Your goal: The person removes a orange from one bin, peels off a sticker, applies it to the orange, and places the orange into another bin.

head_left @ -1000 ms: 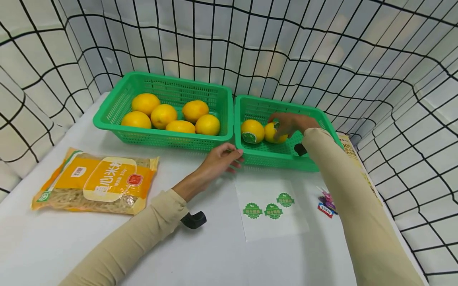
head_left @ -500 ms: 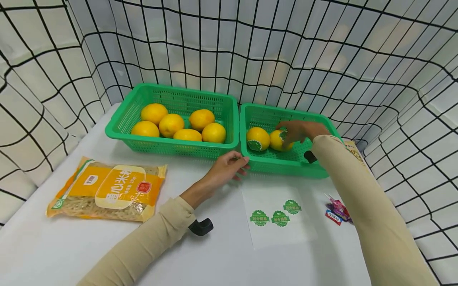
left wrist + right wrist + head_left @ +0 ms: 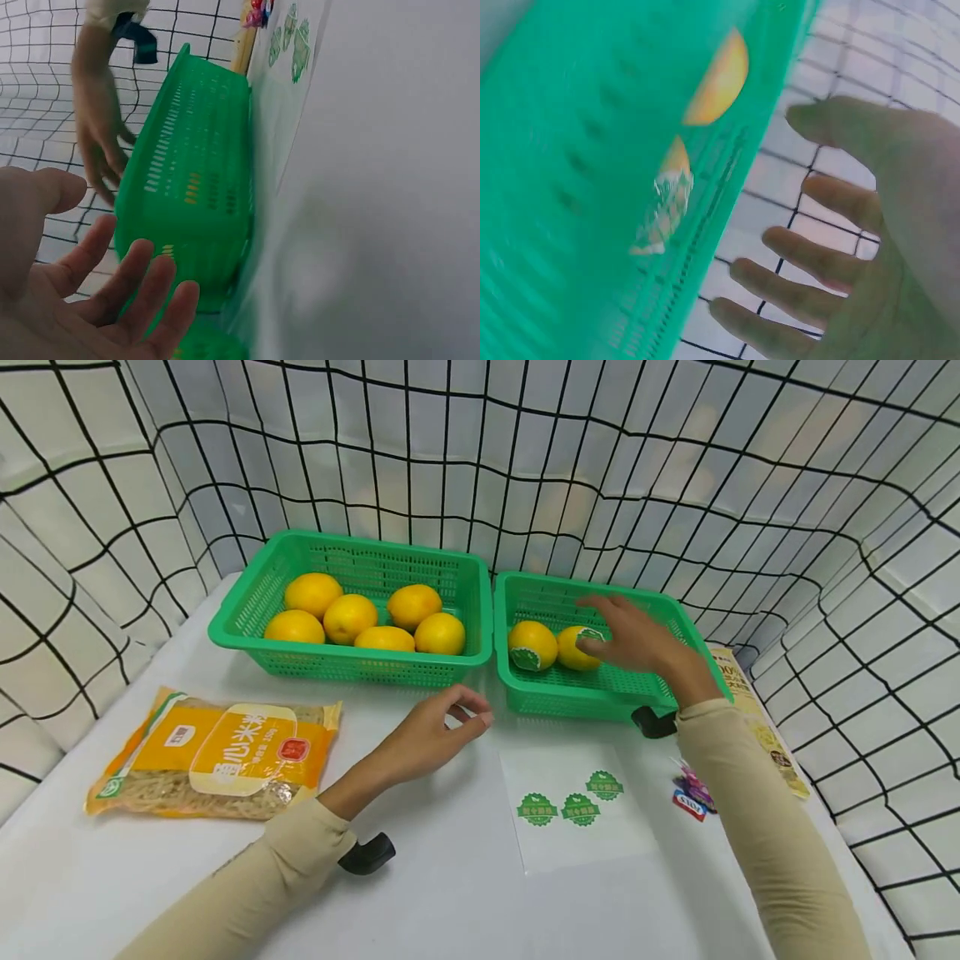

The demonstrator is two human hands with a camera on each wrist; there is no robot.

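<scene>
Two lemons, a left one (image 3: 532, 646) and a right one (image 3: 576, 652), lie side by side in the smaller green basket (image 3: 577, 702). Each carries a green round sticker. Above that basket my right hand (image 3: 633, 639) hovers with spread fingers, holding nothing and partly covering the right lemon's sticker. My left hand (image 3: 431, 731) is over the table in front of the baskets, fingers loosely bent, nothing in them. On the table before the smaller basket lies a clear sheet (image 3: 592, 847) with three green stickers (image 3: 581, 810).
A larger green basket (image 3: 337, 664) with several lemons (image 3: 350, 618) stands at the left. An orange bag of rice noodles (image 3: 217, 756) lies in front of it. Small wrapped candies (image 3: 693, 793) and a yellow packet (image 3: 761, 727) are at the right. Black netting surrounds the table.
My right hand has let go of the right lemon and lifted up and right from it. My left hand has drawn back from the smaller basket's corner toward the lower left.
</scene>
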